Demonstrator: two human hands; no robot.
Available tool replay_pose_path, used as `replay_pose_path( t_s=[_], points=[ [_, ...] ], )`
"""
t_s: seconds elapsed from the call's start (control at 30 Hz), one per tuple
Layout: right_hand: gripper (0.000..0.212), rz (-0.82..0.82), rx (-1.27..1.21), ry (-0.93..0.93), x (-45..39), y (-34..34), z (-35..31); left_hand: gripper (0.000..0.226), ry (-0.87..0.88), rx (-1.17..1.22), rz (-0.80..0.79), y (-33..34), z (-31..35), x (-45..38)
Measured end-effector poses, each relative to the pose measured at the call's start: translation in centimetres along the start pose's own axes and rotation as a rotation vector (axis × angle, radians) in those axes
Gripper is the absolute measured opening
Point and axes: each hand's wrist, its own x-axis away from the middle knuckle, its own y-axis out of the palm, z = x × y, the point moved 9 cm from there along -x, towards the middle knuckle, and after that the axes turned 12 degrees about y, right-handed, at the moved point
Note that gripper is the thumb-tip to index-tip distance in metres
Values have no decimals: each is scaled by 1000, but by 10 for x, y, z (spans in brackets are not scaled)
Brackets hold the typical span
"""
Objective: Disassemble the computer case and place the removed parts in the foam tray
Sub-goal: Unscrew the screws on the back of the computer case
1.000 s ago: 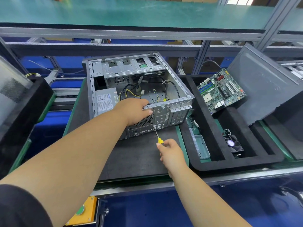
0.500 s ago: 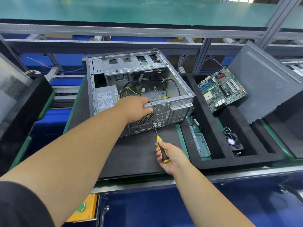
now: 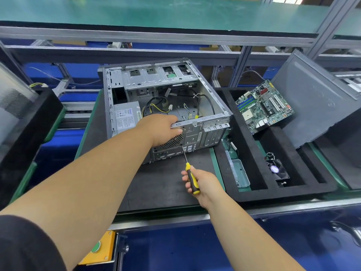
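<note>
An open grey computer case (image 3: 211,98) lies on its side on a dark mat, with a power supply (image 3: 126,117) and loose cables inside. My left hand (image 3: 163,130) grips the case's near rear edge over the fan grille. My right hand (image 3: 202,182) holds a yellow-and-black screwdriver (image 3: 190,177), its tip against the rear panel just below the grille. To the right lies the black foam tray (image 3: 252,153), holding a green motherboard (image 3: 262,106) and a small black fan (image 3: 276,170).
A grey side panel (image 3: 312,102) leans at the tray's right side. A clear plastic box (image 3: 239,172) sits in the tray's left slot. Another black foam block (image 3: 29,122) stands at the left. A yellow button box (image 3: 99,249) hangs below the bench edge.
My right hand has slid back down the screwdriver, so more of the yellow handle shows. My left hand stays on the case edge.
</note>
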Motion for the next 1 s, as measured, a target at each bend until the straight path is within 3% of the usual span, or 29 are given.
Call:
replay_pose_path(
  t_s=[0.13, 0.23, 0.3, 0.37, 0.47, 0.53, 0.67, 0.9, 1.0],
  points=[
    [25, -2, -103, -2, -7, -6, 3, 37, 0, 17, -18, 1, 0, -1],
    [16, 47, -44, -116, -11, -11, -5, 40, 1, 37, -37, 1, 0, -1],
    [26, 123, 62, -227, -8, -13, -14, 41, 0, 40, -44, 2, 0, -1],
    [32, 316, 279, -384, 1, -21, -27, 41, -1, 44, -42, 2, 0, -1],
    [25, 469, 551, -507, 11, -23, -38, 39, -4, 57, -31, 2, -1, -1],
    [27, 382, 522, -412, 6, -20, -32, 38, -5, 59, -27, 2, -1, -1],
    [36, 132, 220, -176, -3, -9, -18, 38, -5, 55, -31, 2, -1, -1],
    [33, 92, 121, -47, 0, -7, -17, 40, -1, 47, -36, 2, -1, -1],
    [28, 122, 122, -128, -3, -12, -17, 40, 0, 43, -38, 3, -1, -1]
  ],
)
